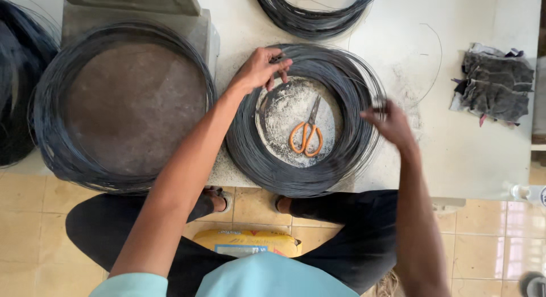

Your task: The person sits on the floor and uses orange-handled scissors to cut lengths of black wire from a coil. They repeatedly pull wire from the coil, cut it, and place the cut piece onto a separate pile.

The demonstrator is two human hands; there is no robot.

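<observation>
Left hand: pinched wire coil, far rim.
Right hand: blurred, gripped coil's right edge.
Scissors: between hands.

Both arms stretched forward, left hand with fingers curled downward, right hand blurred, fingers pinched together

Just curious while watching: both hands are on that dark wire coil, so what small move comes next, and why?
Probably turning the wire coil a little. The left hand pinches strands at its upper inner edge, the right hand grips its right rim, and the scissors lie untouched in the middle.
</observation>
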